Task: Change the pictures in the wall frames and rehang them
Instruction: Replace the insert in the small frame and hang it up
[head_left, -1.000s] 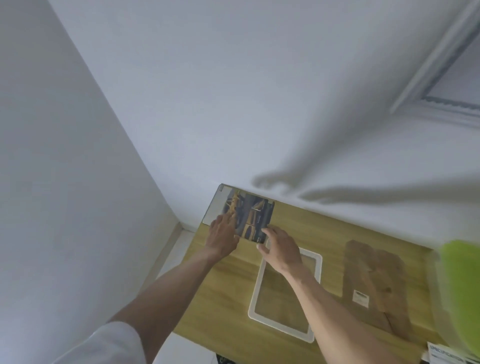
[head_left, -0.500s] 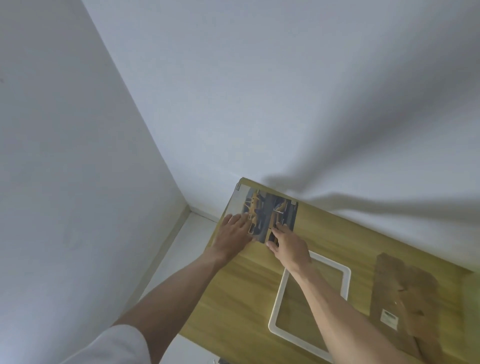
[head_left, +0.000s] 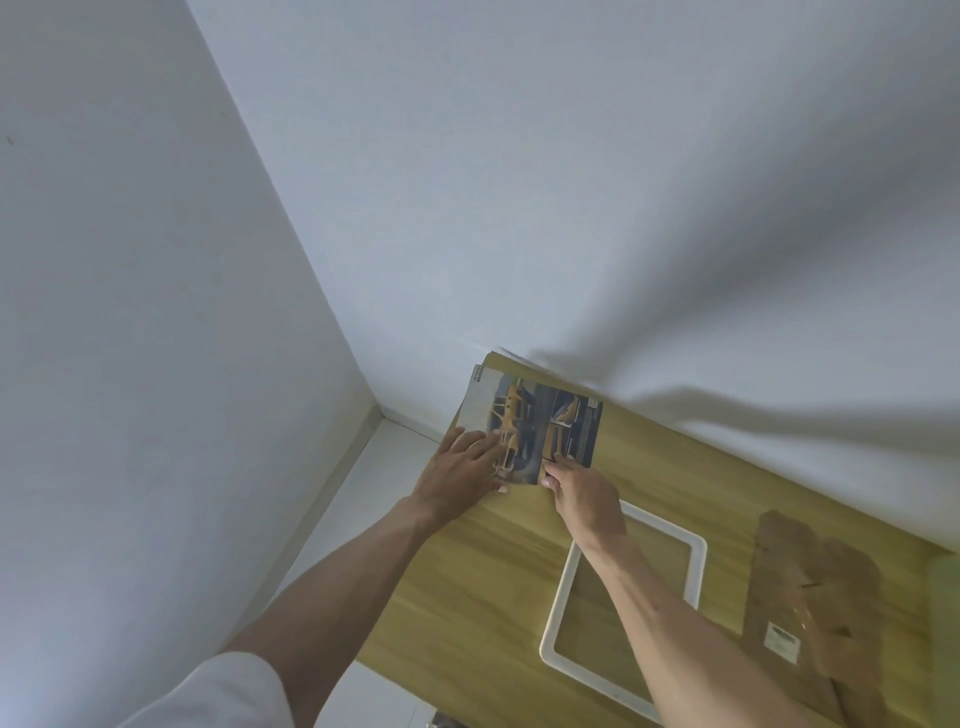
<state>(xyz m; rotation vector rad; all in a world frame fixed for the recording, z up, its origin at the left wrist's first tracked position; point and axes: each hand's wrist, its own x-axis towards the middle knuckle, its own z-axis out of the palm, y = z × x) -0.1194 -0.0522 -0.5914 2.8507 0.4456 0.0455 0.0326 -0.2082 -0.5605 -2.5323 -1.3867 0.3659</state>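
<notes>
A printed picture (head_left: 550, 431) with yellow and dark blue areas lies at the far left corner of the wooden table (head_left: 483, 582), on top of a pale sheet (head_left: 475, 410) that shows at its left. My left hand (head_left: 462, 475) lies flat on the picture's near left part, fingers spread. My right hand (head_left: 584, 493) pinches the picture's near edge with its fingertips. An empty white frame (head_left: 693, 566) lies on the table just right of my hands, partly under my right forearm.
A brown backing board (head_left: 810, 597) with a small white label lies to the right of the frame. White walls meet in a corner behind the table's left end. A strip of pale floor shows left of the table.
The camera has swung left, so the window and the green object have left the view. Both hands stay on the picture; my left hand now lies further onto it.
</notes>
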